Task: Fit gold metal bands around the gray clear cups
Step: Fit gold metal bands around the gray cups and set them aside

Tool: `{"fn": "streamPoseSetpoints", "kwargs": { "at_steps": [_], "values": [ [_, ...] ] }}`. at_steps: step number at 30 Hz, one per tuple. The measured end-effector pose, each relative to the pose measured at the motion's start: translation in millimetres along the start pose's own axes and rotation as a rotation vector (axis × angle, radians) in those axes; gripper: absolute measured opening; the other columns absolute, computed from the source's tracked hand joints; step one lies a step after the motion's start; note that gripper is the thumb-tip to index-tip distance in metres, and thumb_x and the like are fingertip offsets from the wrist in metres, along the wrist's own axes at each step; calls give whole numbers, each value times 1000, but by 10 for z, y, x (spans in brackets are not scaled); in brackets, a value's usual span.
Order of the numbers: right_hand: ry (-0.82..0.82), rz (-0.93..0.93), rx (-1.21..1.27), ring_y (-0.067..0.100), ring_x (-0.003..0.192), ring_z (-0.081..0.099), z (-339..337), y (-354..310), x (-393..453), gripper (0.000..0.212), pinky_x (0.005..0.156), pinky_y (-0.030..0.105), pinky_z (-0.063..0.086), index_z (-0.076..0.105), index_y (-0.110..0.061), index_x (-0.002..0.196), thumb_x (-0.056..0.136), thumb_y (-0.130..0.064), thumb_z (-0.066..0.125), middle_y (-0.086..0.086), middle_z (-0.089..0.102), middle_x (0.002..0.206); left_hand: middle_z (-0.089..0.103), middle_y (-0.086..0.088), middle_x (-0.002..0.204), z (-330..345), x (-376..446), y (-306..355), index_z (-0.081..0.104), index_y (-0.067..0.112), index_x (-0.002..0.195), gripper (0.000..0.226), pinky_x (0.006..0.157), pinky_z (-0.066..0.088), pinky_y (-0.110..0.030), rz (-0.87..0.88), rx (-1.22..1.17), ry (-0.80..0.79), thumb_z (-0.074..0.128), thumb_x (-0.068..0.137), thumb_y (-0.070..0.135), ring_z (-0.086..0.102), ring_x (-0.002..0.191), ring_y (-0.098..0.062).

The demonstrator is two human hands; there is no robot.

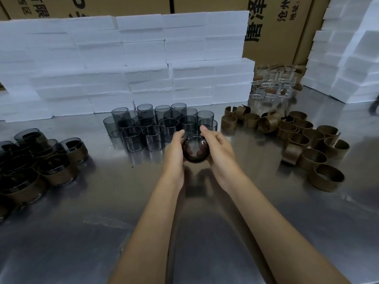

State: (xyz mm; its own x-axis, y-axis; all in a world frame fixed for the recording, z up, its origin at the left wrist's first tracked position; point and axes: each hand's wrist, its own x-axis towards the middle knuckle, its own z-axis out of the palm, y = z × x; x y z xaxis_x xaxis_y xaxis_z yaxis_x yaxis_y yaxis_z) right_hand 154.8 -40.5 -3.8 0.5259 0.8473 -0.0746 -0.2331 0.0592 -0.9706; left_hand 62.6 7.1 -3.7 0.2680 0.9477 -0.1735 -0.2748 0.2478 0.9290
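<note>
**Both hands hold one cup at frame centre**

The left hand (174, 149) and right hand (218, 149) curl their fingers around a cup (195, 148) just above the worktop (205, 232), each grip closed on its sides. The cup is round, dark smoky glass, its circular end facing the camera and glinting. Whether a band sits on it cannot be told. Behind it stand bare gray cups (155, 125), clear-walled cylinders packed together. Gold bands (307, 138), dull brassy split rings, lie scattered at right. Banded cups (41, 162) cluster at lower left. The worktop is brushed, reflective metal. White foam blocks (133, 62) are stacked across the top.
</note>
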Motion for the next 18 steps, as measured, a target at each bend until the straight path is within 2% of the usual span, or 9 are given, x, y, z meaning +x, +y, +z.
{"fn": "streamPoseSetpoints", "kwargs": {
  "at_steps": [2, 3, 5, 7, 10, 12, 14, 16, 18],
  "values": [
    [-2, 124, 165, 24, 92, 68, 9, -44, -43, 34, 85, 35, 54, 70, -10, 104, 92, -42, 68, 14, 71, 100, 68, 1, 66, 22, -28, 45, 64, 18, 83, 19, 68, 51, -28, -70, -125, -96, 61, 97, 30, 65, 64, -15],
    [5, 186, 230, 30, 98, 68, 3, -54, -56, 42, 92, 40, 54, 70, -6, 111, 92, -43, 65, 20, 72, 107, 69, 0, 66, 35, -45, 35, 65, 18, 83, 18, 63, 53, -25, -88, -114, -137, 61, 96, 30, 67, 62, -14],
    [35, 247, 290, 33, 99, 67, -17, -63, -73, 41, 94, 42, 53, 68, -5, 113, 93, -40, 61, 22, 71, 110, 72, -1, 69, 70, -57, -22, 66, 17, 82, 26, 55, 54, -21, -114, -61, -167, 57, 99, 34, 70, 61, -13],
    [25, 255, 299, 30, 89, 68, -30, -50, -84, 31, 87, 39, 54, 67, -6, 105, 93, -35, 60, 20, 71, 104, 73, -2, 72, 112, -63, -46, 65, 13, 84, 34, 56, 54, -21, -115, -20, -128, 54, 100, 40, 71, 63, -13],
    [-36, 238, 285, 20, 66, 67, -34, -37, -77, 19, 67, 29, 53, 65, -12, 88, 92, -30, 62, 9, 70, 81, 73, -5, 79, 126, -51, -58, 67, 12, 90, 29, 71, 55, -29, -58, 19, -64, 59, 97, 39, 71, 73, -18],
    [-39, 228, 282, 17, 59, 65, -23, -34, -66, 18, 62, 28, 51, 63, -14, 79, 90, -28, 64, 5, 67, 72, 73, -4, 75, 116, -76, -61, 70, 12, 81, 25, 65, 56, -28, -60, -41, -76, 62, 95, 31, 72, 69, -17],
    [-47, 239, 308, 15, 55, 64, -9, -39, -72, 16, 58, 27, 51, 63, -13, 78, 90, -24, 65, 3, 65, 66, 75, -5, 75, 120, -106, -64, 73, 14, 78, 23, 60, 56, -27, -72, -69, -92, 64, 94, 28, 73, 67, -17],
    [-55, 247, 342, 15, 55, 64, -16, -36, -78, 12, 56, 25, 51, 64, -12, 83, 89, -22, 66, 2, 66, 65, 75, -7, 77, 135, -119, -72, 74, 14, 78, 22, 64, 57, -29, -60, -74, -77, 65, 94, 26, 73, 68, -17],
    [-60, 243, 340, 17, 63, 67, -35, -39, -82, 13, 60, 27, 53, 67, -10, 95, 89, -22, 69, 4, 68, 73, 75, -7, 77, 159, -123, -68, 74, 13, 81, 20, 67, 57, -30, -45, -87, -59, 66, 95, 24, 73, 69, -17]
  ]
}}
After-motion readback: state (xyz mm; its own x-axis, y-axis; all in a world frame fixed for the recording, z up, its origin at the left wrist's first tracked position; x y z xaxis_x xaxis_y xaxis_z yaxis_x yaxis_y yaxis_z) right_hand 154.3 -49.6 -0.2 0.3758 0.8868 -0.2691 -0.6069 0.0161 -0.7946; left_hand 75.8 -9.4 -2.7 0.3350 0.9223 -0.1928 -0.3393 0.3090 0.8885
